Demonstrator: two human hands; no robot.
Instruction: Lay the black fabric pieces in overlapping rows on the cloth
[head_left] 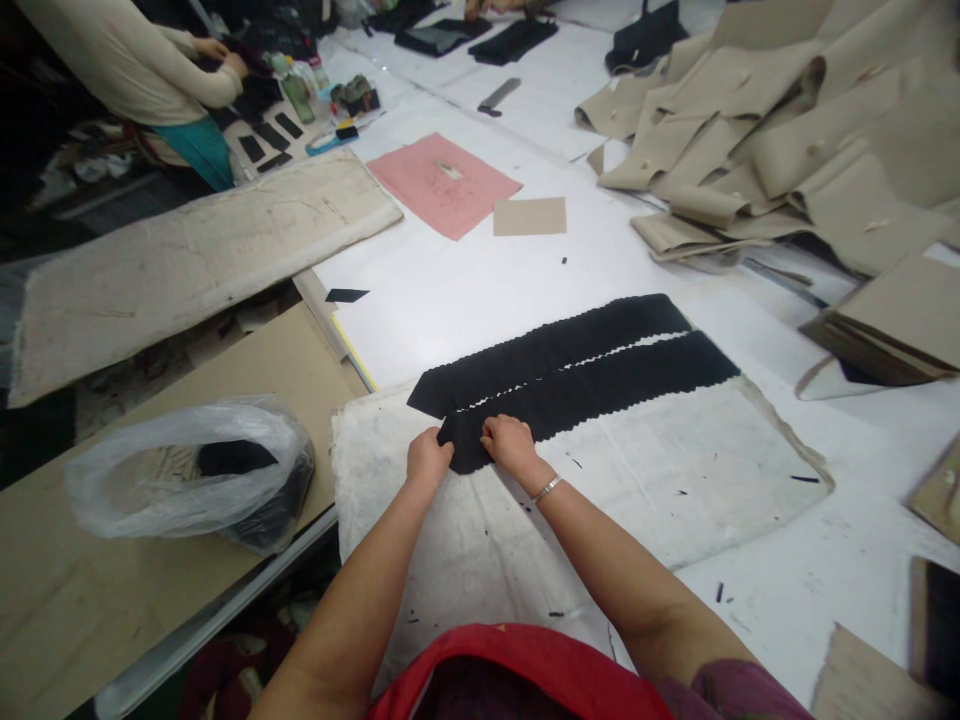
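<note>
Two long rows of overlapping black pieces (pixel 547 345) with jagged edges lie side by side on a whitish padded board (pixel 660 470). At the left end of the nearer row (pixel 600 390), my left hand (pixel 429 458) is closed, pinching the corner of the end piece between thumb and fingers. My right hand (pixel 511 446), with a metal band on its wrist, has curled fingers closed on the near edge of the same row. Its fingertips are partly hidden. Whether the pieces are cloth or leather I cannot tell.
A plastic bag (pixel 187 490) with black pieces stands on a brown board at left. Folded beige sheets (pixel 757 130) are heaped at right. A pink sheet (pixel 442 185) and a beige card (pixel 529 216) lie beyond the rows. Another person's hands (pixel 221 58) work at upper left.
</note>
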